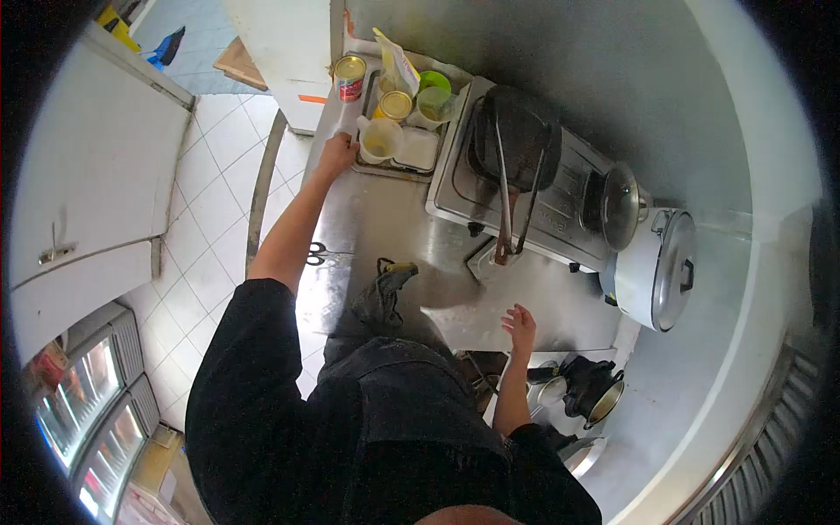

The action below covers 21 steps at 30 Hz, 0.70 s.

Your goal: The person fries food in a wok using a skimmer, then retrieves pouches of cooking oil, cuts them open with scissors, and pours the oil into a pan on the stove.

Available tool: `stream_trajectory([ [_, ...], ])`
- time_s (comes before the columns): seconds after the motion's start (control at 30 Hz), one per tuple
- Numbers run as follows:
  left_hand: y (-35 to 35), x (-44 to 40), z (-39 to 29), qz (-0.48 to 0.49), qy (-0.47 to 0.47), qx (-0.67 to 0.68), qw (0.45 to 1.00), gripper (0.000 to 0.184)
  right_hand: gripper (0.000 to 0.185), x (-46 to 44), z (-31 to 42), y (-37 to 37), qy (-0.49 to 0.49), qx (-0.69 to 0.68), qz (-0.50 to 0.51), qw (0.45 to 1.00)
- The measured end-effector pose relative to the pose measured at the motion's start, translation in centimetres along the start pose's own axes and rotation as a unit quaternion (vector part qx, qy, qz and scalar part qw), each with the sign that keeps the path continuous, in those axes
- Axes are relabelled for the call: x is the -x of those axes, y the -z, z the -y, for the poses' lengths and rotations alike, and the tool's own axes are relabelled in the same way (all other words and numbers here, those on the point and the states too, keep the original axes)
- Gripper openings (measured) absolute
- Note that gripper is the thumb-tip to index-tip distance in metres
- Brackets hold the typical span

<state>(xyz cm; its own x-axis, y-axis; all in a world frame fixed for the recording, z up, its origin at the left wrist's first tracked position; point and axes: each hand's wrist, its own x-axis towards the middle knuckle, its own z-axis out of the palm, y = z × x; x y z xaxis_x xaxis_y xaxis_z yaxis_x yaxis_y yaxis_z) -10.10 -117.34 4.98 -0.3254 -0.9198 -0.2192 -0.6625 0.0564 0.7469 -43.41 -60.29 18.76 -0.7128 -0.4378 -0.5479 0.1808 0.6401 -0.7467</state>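
Observation:
My left hand (338, 157) is closed at the near left edge of a metal tray (385, 168), its fingers curled at the rim beside a white plastic jug (381, 140). The tray also carries a white square container (416, 150), a yellow can (395, 106), green cups (435, 101) and an upright pouch (396, 63). A red-labelled can (350, 79) stands at the tray's far left corner. My right hand (519, 328) hangs above the counter's near right part, fingers loosely apart and holding nothing.
On the steel counter (394, 214) lie scissors (325, 254) and a dark crumpled bag (382, 293). A gas stove (455, 188) bears a black pan (512, 140), tongs (506, 192) and a glass lid (620, 206). A large lidded pot (656, 271) stands to the right.

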Motion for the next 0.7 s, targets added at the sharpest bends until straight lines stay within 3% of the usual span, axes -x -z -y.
stream_trajectory([
  [0.07, -0.4, -0.1, 0.2, -0.034, -0.037, -0.025, 0.998, 0.03, 0.041, 0.0, 0.2, -0.4, -0.008, 0.003, 0.013, 1.0],
  [0.17, 0.2, 0.8, -0.9, -0.05, -0.02, -0.015, 0.998, 0.029, 0.039, -0.4, -0.8, -0.2, 0.015, 0.05, 0.017, 0.998],
  [0.27, -0.4, 0.7, -0.6, -0.047, -0.011, 0.029, 0.998, 0.026, 0.036, -0.5, -1.4, 0.7, 0.037, 0.009, 0.033, 0.999],
  [0.4, -0.9, 0.9, -0.7, -0.102, -0.053, 0.011, 0.993, 0.025, 0.033, -0.9, -1.7, 1.7, -0.013, 0.014, 0.007, 1.0],
  [0.53, 0.5, 2.3, -3.9, -0.119, -0.039, 0.001, 0.992, 0.025, 0.035, -1.7, -3.0, 3.9, -0.024, -0.003, 0.015, 1.0],
  [0.7, -0.6, 0.3, -0.8, -0.145, -0.026, -0.053, 0.988, 0.024, 0.035, -3.2, -5.1, 7.2, -0.026, -0.009, 0.027, 0.999],
])
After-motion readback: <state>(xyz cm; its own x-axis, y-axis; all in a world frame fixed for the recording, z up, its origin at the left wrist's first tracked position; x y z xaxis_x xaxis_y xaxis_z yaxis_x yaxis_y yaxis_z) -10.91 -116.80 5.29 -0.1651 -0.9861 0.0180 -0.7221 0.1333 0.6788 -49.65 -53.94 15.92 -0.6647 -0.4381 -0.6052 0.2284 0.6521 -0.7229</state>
